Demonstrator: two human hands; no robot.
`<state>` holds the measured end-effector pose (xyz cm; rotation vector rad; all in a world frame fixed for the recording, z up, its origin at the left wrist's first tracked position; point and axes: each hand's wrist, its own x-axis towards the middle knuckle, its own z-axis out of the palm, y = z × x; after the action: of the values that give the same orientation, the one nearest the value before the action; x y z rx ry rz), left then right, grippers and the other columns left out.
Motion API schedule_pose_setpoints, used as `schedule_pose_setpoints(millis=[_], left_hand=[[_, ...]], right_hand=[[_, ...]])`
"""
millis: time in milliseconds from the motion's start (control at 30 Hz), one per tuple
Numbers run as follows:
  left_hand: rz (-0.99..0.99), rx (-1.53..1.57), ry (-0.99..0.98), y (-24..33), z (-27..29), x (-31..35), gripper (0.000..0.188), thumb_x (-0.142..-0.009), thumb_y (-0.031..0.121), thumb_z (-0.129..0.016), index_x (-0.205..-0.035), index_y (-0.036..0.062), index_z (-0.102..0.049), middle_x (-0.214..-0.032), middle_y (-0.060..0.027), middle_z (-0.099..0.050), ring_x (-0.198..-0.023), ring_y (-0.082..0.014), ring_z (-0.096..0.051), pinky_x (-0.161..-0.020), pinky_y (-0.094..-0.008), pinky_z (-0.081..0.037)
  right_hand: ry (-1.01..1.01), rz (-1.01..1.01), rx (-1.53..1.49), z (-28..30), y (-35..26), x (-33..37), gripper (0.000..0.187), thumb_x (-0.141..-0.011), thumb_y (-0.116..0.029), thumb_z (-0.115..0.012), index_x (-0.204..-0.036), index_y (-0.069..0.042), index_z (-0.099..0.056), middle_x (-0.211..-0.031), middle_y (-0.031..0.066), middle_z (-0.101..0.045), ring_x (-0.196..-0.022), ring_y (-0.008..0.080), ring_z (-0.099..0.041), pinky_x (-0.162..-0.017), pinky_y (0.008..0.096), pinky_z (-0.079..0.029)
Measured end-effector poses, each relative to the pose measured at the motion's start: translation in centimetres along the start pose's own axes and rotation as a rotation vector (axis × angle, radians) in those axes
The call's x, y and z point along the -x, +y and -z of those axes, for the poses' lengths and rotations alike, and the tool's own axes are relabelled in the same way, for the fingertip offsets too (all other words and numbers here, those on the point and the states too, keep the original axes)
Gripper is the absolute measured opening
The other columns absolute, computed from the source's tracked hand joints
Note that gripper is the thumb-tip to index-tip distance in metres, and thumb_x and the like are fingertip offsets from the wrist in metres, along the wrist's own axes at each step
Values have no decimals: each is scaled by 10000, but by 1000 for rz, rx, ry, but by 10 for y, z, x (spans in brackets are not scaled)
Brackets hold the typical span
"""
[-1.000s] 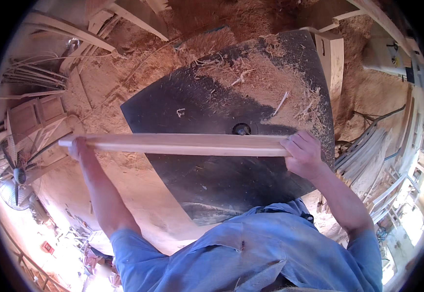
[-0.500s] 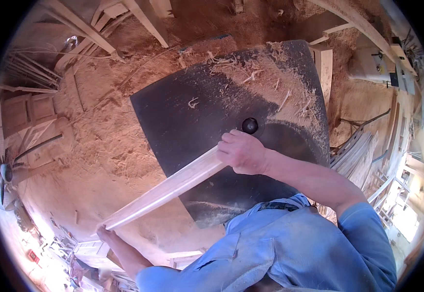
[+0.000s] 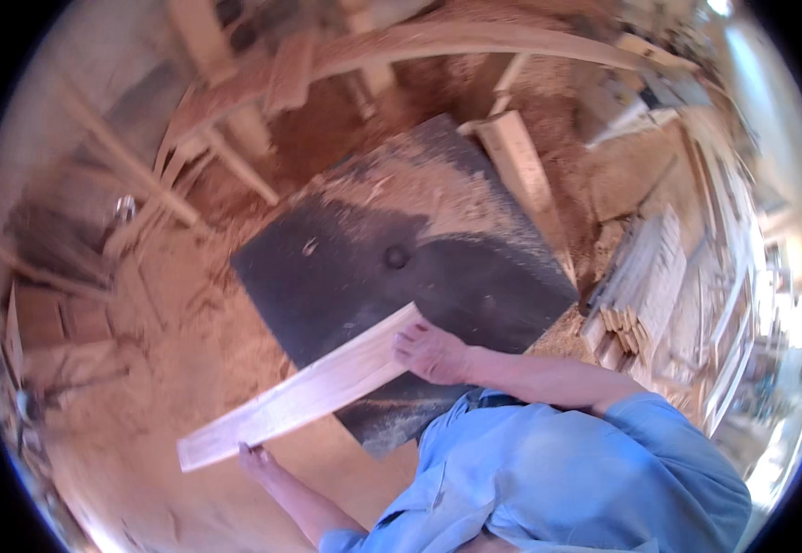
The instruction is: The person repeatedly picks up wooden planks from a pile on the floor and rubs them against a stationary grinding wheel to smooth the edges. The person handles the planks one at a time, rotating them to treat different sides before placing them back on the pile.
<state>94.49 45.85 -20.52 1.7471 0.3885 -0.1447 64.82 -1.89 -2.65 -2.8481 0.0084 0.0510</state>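
A: Where is the pale board [image 3: 298, 398]?

B: Slantwise across the lower-left edge of the dark table [image 3: 327, 288]. One end is over the tabletop; the other juts past that edge, above the sandy-coloured floor [image 3: 193, 336]. Whether it touches the table, I can't tell.

A: And its long axis?

B: Lower left to upper right. The right hand [image 3: 433, 354] grasps it by the upper end, on the edge facing the body; the left hand [image 3: 258, 460] grips that same edge, just short of the lower end.

A: Which hand is nearer the round black fitting [image 3: 396, 257]?

B: The right. The fitting sits near the table's middle, beyond the board's upper end and apart from it.

A: Counts?

B: One board, two hands, one table, one fitting. Further out, one squared timber [image 3: 518, 164] stands by the table's upper-right edge, and one stack of planks [image 3: 656, 276] lies off its right corner, its pieces too blurred to number.
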Motion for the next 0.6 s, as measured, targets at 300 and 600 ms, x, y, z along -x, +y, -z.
schedule_pose_setpoints(millis=[300,600], left_hand=[[114,446,-225,73,-102,83,301,-899,-34,-587,-1175,-153,-563,-1093,-191,-638,-1006,-284,-637,-835,-356,-553],[-40,133,-685,107,-195,276,155,-946,-6,-608,-1081,-79,-628,-985,-122,-679,-911,-216,-656,-777,-333,-564]], right_hand=[[246,-563,74,-8,-35,186,515,-923,-138,-498,-1434,-77,-480,-1489,285,-394,-1392,522,-325,-1147,654,-273],[455,-1137,-246,-35,-193,424,812,-771,-202,-744,-1501,-82,-409,-1558,309,-286,-1461,514,-238,-1164,650,-255]])
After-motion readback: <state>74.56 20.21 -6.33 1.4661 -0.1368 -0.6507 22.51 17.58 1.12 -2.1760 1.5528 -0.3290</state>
